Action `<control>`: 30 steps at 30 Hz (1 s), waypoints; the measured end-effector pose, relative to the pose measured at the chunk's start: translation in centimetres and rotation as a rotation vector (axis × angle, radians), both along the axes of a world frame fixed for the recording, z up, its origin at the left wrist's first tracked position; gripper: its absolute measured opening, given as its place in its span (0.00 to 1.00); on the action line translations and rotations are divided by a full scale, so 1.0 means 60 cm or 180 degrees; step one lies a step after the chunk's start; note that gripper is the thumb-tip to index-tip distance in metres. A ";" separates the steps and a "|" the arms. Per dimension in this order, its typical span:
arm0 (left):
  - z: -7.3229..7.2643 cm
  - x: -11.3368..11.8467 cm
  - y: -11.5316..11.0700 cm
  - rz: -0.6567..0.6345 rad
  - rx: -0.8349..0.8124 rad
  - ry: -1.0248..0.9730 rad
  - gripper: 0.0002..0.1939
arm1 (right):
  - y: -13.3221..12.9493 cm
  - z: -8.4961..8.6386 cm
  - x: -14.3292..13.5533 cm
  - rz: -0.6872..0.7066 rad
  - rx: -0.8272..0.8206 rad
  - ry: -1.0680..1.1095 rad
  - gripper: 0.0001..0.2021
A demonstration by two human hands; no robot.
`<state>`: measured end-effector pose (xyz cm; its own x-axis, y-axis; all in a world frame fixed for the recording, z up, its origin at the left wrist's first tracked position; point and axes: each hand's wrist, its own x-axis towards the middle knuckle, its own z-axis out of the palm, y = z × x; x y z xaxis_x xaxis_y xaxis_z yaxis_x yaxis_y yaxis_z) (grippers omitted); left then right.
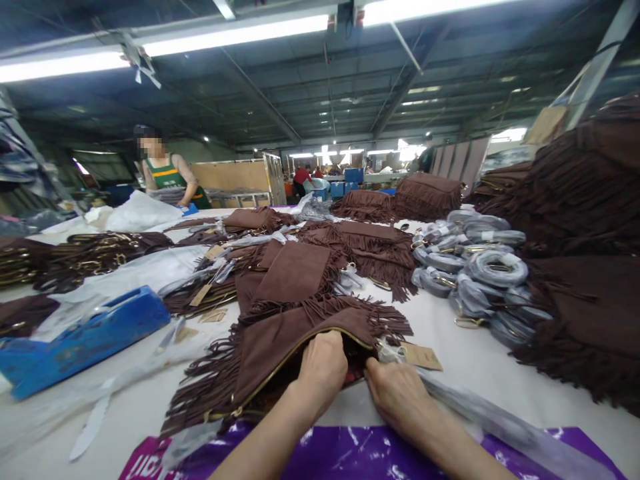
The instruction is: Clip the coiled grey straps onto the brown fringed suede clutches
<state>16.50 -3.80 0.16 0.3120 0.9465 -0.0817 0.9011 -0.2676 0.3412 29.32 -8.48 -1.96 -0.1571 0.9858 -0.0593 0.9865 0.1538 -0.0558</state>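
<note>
A dark brown fringed bag [295,340] lies in front of me, its gold zip undone and its mouth gaping toward me. My left hand [324,363] is curled in that mouth, against the upper zip edge; its fingertips are hidden inside. At the right end of the opening, my right hand [397,390] is closed on the bag's edge with thumb and fingers. A reddish lining shows between the hands. Beside my right hand lies a brown paper tag [423,356]. Under my forearms spreads a shiny purple plastic sheet [350,453] with white lettering.
A blue tape dispenser [85,340] stands at left. More fringed bags [295,270] are heaped ahead, and a taller pile [590,180] rises at right. Wrapped strap coils [497,268] lie right of centre. A person in a green apron [173,175] stands across the table.
</note>
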 end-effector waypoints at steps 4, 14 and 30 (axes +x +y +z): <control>-0.037 -0.008 0.015 -0.0293 0.0016 -0.0657 0.21 | 0.003 0.009 0.002 -0.0099 -0.0058 0.0166 0.12; -0.067 -0.027 0.040 -0.0558 -0.0322 -0.1461 0.20 | -0.006 0.025 0.039 0.0332 -0.0162 0.1976 0.08; -0.066 -0.024 0.038 -0.0527 -0.0493 -0.1744 0.25 | -0.005 -0.054 0.053 0.0342 0.1631 0.1136 0.11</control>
<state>15.08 -1.51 -3.80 0.4904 0.8715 -0.0003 0.5331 -0.2996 0.7912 32.52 -8.80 -5.18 -0.1797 0.8528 0.4903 0.8983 0.3454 -0.2715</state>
